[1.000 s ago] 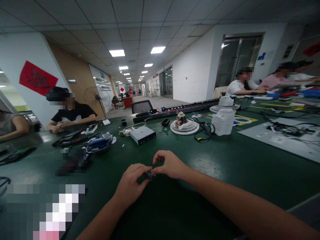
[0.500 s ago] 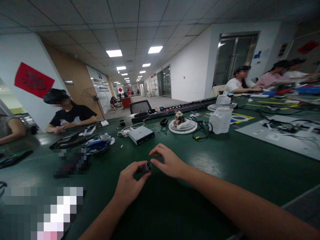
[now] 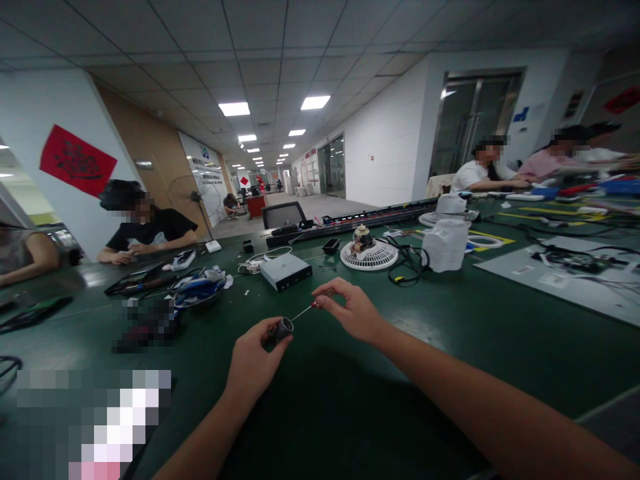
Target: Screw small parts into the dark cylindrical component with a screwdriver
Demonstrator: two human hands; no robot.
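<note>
A small dark cylindrical part point(image 3: 283, 329) is gripped in the closed fingers of the left hand point(image 3: 254, 360) above the green table point(image 3: 450, 333). A thin wire point(image 3: 301, 313) from it is pinched by the right hand point(image 3: 350, 312). Beyond lies a grey box point(image 3: 285, 271).

Head view, forward across green table point(image 3: 450, 333)

small dark cylinder point(image 3: 283, 329), thin rod point(image 3: 301, 313) protruding
</note>
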